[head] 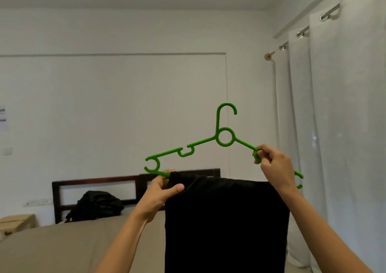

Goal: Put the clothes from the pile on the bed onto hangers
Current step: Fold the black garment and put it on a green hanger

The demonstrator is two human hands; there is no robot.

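**Garment (225, 220) on hanger (217, 120), both hands up**

Garment is black, draped over hanger's lower bar, hanging straight down in mid-air in front of person; hanger green, hook up; L hand (160, 191) pinches garment's top left corner at hanger's left end, thumb pressed on cloth; R hand (275, 166) grips hanger's right arm, fingers curled round notch; hanger's right tip shows past R wrist; bed (62, 245) w/ tan cover below & behind; pile (96, 206) of dark clothes on bed, close to headboard (94, 180); white curtain (344, 126) at right; pale nightstand (16, 220) far left beside bed.
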